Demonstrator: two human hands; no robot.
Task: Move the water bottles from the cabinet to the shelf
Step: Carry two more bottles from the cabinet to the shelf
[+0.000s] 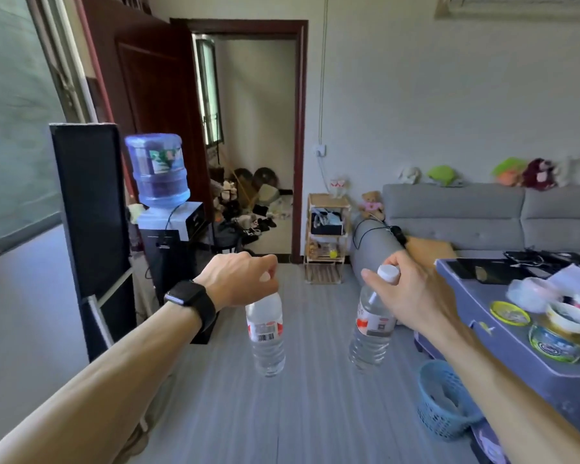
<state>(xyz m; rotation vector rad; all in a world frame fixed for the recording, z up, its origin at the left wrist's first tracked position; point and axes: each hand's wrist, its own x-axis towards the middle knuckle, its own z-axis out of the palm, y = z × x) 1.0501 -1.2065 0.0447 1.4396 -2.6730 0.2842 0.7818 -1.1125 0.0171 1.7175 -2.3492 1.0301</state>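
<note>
- Clear plastic: two water bottles hang over the grey floor in the lower centre of the frame, well apart from each other.
- Left hand (240, 279): fingers curled down round the cap and neck of the left bottle (265, 333), which hangs upright (barcode label facing the camera).
- Right hand (412, 296): thumb and fingers pinch the neck just under the white cap of the right bottle (372, 326), which tilts slightly.
- Black watch (190, 299): strapped on the left wrist.
- Wooden shelf (325, 236): stands at the centre of the frame, between the doorway and the grey sofa (482, 212).
- Water dispenser (158, 169): centre left.
- Blue basket (442, 396): lower right, beside the table (516, 346).
</note>
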